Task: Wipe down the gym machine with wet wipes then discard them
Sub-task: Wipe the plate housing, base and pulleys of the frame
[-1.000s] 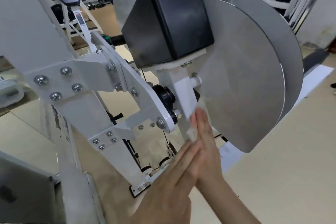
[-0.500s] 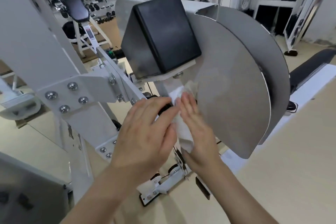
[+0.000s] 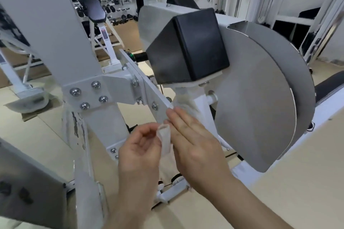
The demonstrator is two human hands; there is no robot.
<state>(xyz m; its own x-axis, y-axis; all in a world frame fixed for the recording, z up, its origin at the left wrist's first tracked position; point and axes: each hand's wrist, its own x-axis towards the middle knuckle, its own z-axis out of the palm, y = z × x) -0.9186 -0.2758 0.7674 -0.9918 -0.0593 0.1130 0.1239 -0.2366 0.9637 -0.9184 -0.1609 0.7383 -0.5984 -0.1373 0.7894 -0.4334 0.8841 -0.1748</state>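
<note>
**A:** Where's our wipe [image 3: 165,140] at?

**B:** Between our hands, near the machine [image 3: 255,102]. Our left hand [image 3: 141,147] pinches it, fingers curled; our right hand [image 3: 195,143] lies flat beside it, fingers straight, together.

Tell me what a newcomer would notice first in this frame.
The black pad at centre stands out against the white machine, with a big grey disc spreading to its right. Below them, the left hand pinches a rolled wipe beside the flat right hand.
</note>
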